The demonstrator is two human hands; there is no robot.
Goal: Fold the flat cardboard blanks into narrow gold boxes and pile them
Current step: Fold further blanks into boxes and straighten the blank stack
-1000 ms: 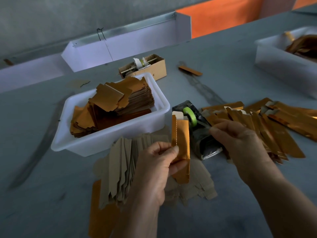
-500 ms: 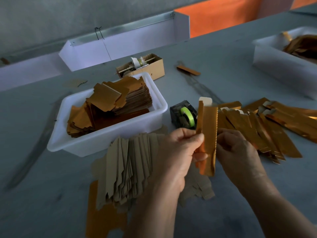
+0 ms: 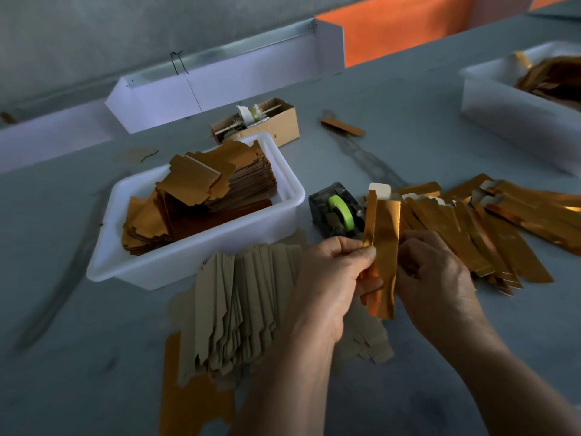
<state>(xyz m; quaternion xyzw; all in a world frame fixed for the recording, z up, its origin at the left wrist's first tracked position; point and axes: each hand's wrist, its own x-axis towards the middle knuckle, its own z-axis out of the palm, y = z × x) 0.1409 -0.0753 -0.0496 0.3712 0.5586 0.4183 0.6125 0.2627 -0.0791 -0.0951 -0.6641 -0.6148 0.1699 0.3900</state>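
Observation:
I hold a narrow gold box [image 3: 384, 243] upright above the table, half folded, with a white tab at its top. My left hand [image 3: 330, 278] pinches its left edge between thumb and fingers. My right hand [image 3: 435, 278] curls around its right side from behind. A fan of flat brown blanks [image 3: 242, 309] lies on the table under my left hand, brown side up. To the right lies a pile of folded gold boxes [image 3: 490, 228].
A white tub [image 3: 201, 256] with stacked gold blanks stands at the left. A tape dispenser [image 3: 338, 212] with a green roll sits behind the held box. A small cardboard box [image 3: 276, 121], a stray gold piece [image 3: 342, 125] and another white tub [image 3: 515, 108] lie farther back.
My right hand left the tape dispenser and came to the gold box. My left hand carried the box to the right, in front of the dispenser.

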